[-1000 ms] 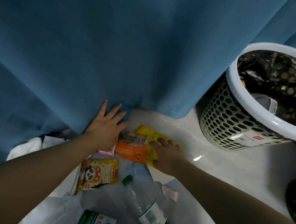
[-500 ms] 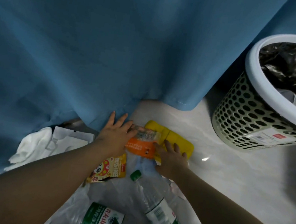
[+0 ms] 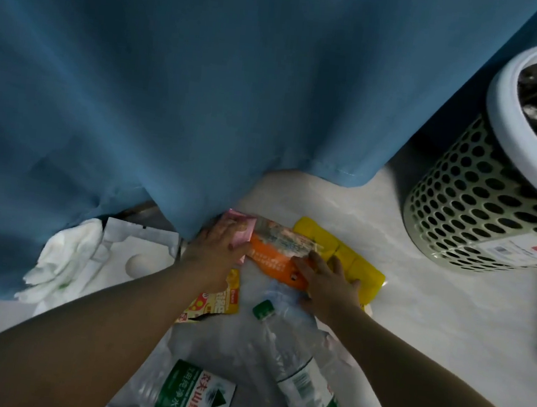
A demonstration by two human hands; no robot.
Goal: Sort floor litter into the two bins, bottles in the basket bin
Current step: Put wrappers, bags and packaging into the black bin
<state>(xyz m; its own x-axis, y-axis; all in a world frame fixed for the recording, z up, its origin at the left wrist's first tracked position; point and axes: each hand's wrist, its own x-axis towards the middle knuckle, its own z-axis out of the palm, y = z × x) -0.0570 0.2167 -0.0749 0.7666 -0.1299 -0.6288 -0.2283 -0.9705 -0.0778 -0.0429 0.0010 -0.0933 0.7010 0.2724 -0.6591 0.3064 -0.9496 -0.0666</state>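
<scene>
My left hand (image 3: 217,251) lies at the curtain's hem with its fingers flat on a pink packet (image 3: 243,232). Spread over an orange wrapper (image 3: 272,253) and a yellow packet (image 3: 353,265), my right hand (image 3: 330,284) presses on both. A clear bottle with a green cap (image 3: 290,361) lies just below my right wrist. A second bottle with a green and white label (image 3: 197,394) lies at the bottom edge. The perforated basket bin (image 3: 472,205), lined with a black bag, stands at the right.
A blue curtain (image 3: 207,81) hangs down to the floor over the litter. Under my left forearm lies a yellow cartoon wrapper (image 3: 220,302). White crumpled tissue (image 3: 62,258) and a white moulded tray (image 3: 136,252) sit at the left. Clear plastic film is spread under the bottles.
The view has shifted left, so the basket bin sits further right. The pink packet now shows under my left fingers. My right hand has slid a little along the orange wrapper.
</scene>
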